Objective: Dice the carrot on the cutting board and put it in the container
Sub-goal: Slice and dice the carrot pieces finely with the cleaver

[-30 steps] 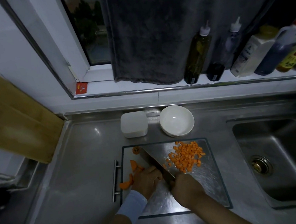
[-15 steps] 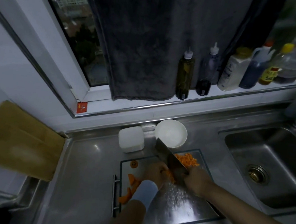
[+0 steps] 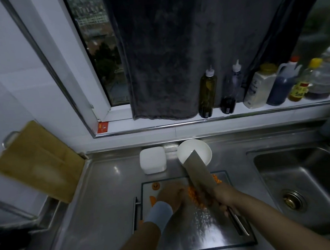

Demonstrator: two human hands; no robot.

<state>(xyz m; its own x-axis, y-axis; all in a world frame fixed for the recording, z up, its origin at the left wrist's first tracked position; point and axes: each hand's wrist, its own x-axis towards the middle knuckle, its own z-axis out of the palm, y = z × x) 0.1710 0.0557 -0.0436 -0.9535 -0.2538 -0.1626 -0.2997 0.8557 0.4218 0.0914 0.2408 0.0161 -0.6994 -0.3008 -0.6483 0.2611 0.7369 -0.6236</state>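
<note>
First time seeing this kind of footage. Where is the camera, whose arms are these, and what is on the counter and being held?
No machine here: a person wears one camera on the head, looking down at their own hands. The right hand grips a cleaver, blade angled toward a white bowl. The left hand rests against diced carrot on the cutting board; blur hides whether it holds any. A white container stands beside the bowl, a sink to the right.

Steel counter (image 3: 106,197) carries cutting board (image 3: 197,232), white lidded box (image 3: 153,159) and white bowl (image 3: 191,148)
</note>
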